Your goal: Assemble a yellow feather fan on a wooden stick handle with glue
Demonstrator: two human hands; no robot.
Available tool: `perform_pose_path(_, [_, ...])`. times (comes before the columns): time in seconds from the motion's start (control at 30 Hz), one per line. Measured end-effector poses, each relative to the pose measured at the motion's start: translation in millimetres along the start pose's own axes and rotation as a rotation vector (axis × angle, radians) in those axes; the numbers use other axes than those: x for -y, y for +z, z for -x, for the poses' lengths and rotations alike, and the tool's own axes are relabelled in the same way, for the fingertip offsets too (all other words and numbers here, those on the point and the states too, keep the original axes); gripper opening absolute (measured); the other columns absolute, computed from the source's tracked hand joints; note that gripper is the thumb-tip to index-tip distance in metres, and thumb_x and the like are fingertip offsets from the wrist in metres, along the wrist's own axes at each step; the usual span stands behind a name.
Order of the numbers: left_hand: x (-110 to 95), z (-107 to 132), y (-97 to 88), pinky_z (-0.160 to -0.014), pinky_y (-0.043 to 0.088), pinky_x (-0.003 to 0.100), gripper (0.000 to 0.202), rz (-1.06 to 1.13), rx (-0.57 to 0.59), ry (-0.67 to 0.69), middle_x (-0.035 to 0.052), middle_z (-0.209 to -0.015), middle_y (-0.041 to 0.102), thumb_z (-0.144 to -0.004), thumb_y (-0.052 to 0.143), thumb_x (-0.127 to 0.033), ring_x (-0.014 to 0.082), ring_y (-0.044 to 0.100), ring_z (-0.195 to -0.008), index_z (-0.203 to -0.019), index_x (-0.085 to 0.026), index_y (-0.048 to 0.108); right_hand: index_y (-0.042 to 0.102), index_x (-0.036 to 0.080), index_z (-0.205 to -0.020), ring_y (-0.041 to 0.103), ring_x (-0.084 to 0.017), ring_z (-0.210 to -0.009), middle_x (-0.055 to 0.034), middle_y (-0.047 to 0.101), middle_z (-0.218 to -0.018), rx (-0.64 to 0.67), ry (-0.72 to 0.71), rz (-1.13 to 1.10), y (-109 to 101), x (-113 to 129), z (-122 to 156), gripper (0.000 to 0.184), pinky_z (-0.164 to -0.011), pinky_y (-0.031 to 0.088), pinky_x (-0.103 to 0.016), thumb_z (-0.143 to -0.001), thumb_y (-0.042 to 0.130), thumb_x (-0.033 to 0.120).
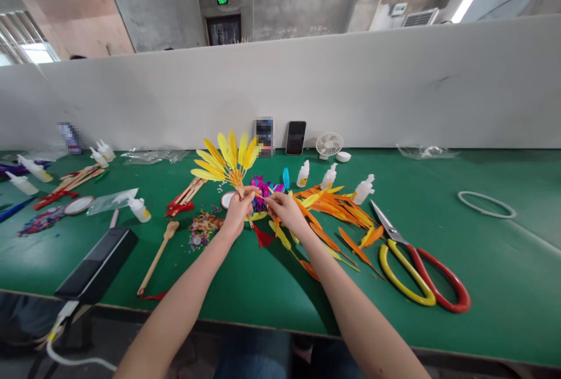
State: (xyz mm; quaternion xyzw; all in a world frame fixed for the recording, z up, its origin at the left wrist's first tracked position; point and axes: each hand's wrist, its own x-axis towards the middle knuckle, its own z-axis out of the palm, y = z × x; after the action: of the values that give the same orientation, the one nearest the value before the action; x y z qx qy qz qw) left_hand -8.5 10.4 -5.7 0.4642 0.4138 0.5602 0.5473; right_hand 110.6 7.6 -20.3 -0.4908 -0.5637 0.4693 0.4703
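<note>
My left hand (pixel 239 210) is closed around the base of a fan of yellow feathers (pixel 225 159) that spreads up and to the left. My right hand (pixel 284 209) pinches a thin yellow feather quill (pixel 259 196) and holds it against the base of the fan. Both hands hover just above the green table (pixel 482 262). A pile of loose orange and yellow feathers (pixel 337 209) lies to the right of my right hand. Pink and blue feathers (pixel 267 185) lie just behind my hands.
Large scissors (pixel 416 268) with red and yellow handles lie at right. Small white glue bottles (pixel 328 177) stand behind the feathers. A wooden stick (pixel 155 259), a black box (pixel 99 265), coloured sequins (pixel 204 228), a white ring (pixel 486 203), a phone (pixel 295 137) and a small fan (pixel 328 145) are also on the table.
</note>
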Motion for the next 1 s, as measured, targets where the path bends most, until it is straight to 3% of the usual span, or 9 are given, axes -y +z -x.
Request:
perform_pose_path(0.17, [6,-3,-0.8,-0.035,0.015,0.018,0.014,-0.055,0.013,-0.006,-0.0101,-0.038,0.031,-0.061,0.065,-0.025,0.0013,0.022,-0.03,-0.067,-0.015,0.056,0.043,0.021,-0.055,0.042,-0.01,-0.037,0.0056,0.045,-0.042,0.009,-0.002,0.059,-3,4,1,0.019,-0.043,0.034,-0.023,-0.072,0.044,0.029])
perform_pose_path(0.37, [12,-9,-6.6,-0.035,0.017,0.018,0.015,-0.186,-0.057,0.051,-0.0056,-0.047,0.046,-0.062,0.064,-0.026,0.0022,0.028,-0.032,-0.069,-0.016,0.056,0.04,0.021,-0.052,0.042,-0.011,-0.044,0.0049,0.043,-0.045,0.004,-0.143,0.303,-5,8,4,0.023,-0.049,0.034,-0.023,-0.075,0.04,0.025])
perform_pose_path(0.5, [11,-10,-8.2,-0.036,0.019,0.018,0.01,-0.195,-0.092,0.036,-0.0049,-0.048,0.047,-0.064,0.061,-0.022,0.0023,0.029,-0.033,-0.065,-0.015,0.053,0.049,0.02,-0.066,0.048,-0.013,-0.051,0.0037,0.047,-0.053,-0.019,-0.144,0.215,-7,6,-2,0.018,-0.052,0.038,-0.024,-0.075,0.041,0.033])
perform_pose_path(0.57, [9,-8,-7.5,-0.036,0.019,0.018,0.007,-0.181,-0.117,0.026,-0.0054,-0.047,0.045,-0.065,0.059,-0.019,0.0023,0.029,-0.033,-0.065,-0.016,0.052,0.051,0.019,-0.082,0.051,-0.015,-0.056,0.0017,0.05,-0.061,-0.124,-0.064,0.107,-12,1,-11,0.021,-0.054,0.042,-0.026,-0.075,0.041,0.036])
perform_pose_path(0.63, [6,-6,-6.1,-0.036,0.017,0.018,0.003,-0.155,-0.13,0.02,-0.006,-0.047,0.043,-0.066,0.056,-0.016,0.0022,0.028,-0.033,-0.067,-0.016,0.053,0.049,0.017,-0.092,0.054,-0.016,-0.067,-0.0029,0.054,-0.075,-0.374,-0.015,0.109,-20,-5,-23,0.026,-0.061,0.044,-0.028,-0.072,0.045,0.033])
perform_pose_path(0.73, [4,-3,-4.2,-0.035,0.016,0.017,0.007,-0.126,-0.127,0.022,-0.006,-0.049,0.041,-0.066,0.051,-0.011,0.0018,0.028,-0.033,-0.068,-0.017,0.054,0.045,0.012,-0.103,0.052,-0.021,-0.09,-0.0134,0.052,-0.1,-0.704,0.027,0.255,-35,-16,-42,0.037,-0.082,0.04,-0.034,-0.067,0.047,0.02])
perform_pose_path(0.77, [4,-2,-3.8,-0.035,0.016,0.017,0.007,-0.123,-0.127,0.018,-0.0058,-0.049,0.041,-0.065,0.05,-0.011,0.0018,0.029,-0.033,-0.068,-0.016,0.055,0.044,0.011,-0.105,0.049,-0.024,-0.099,-0.0164,0.05,-0.105,-0.75,0.04,0.314,-39,-20,-47,0.041,-0.087,0.037,-0.035,-0.065,0.048,0.019])
perform_pose_path(0.87, [4,-2,-3.7,-0.035,0.016,0.018,0.007,-0.121,-0.13,-0.007,-0.0054,-0.049,0.042,-0.065,0.049,-0.011,0.0017,0.029,-0.033,-0.065,-0.016,0.055,0.044,0.009,-0.107,0.042,-0.028,-0.111,-0.021,0.045,-0.115,-0.723,0.112,0.376,-50,-30,-61,0.049,-0.092,0.033,-0.037,-0.061,0.055,0.02])
perform_pose_path(1.0, [7,-3,-4.8,-0.036,0.018,0.018,0.007,-0.132,-0.144,-0.003,-0.0047,-0.05,0.044,-0.066,0.05,-0.014,0.002,0.03,-0.034,-0.067,-0.015,0.057,0.049,0.013,-0.095,0.051,-0.028,-0.099,-0.0165,0.056,-0.102,-0.602,0.189,0.335,-58,-38,-74,0.038,-0.083,0.039,-0.037,-0.059,0.058,0.021])
